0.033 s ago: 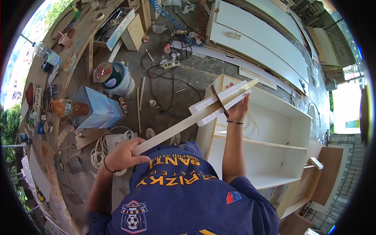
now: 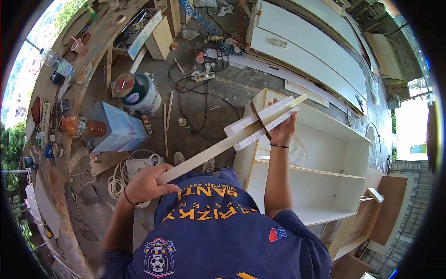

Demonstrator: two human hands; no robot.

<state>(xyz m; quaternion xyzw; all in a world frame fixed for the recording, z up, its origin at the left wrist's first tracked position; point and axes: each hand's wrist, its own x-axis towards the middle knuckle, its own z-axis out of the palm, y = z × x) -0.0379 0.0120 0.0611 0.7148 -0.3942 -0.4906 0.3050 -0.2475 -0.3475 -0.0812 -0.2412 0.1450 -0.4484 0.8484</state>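
A long pale flat strip (image 2: 204,152) slants up to the right in front of my body. My left hand (image 2: 149,185) is closed round its lower end, thumb on top. Farther up, the strip lies along a white grooved piece (image 2: 240,126) with small marks on its faces. A thin dark brown band (image 2: 261,122) crosses over both. My right hand (image 2: 282,132) grips the white piece from beneath, with fingertips showing past its far edge; most of the palm is hidden under it.
An open white cabinet carcass (image 2: 316,186) lies close on my right. To the left are a blue box (image 2: 116,128), a paint bucket (image 2: 149,97) and a cluttered wooden bench (image 2: 90,60). Cables (image 2: 204,97) trail over the floor; white panels (image 2: 306,49) are stacked beyond.
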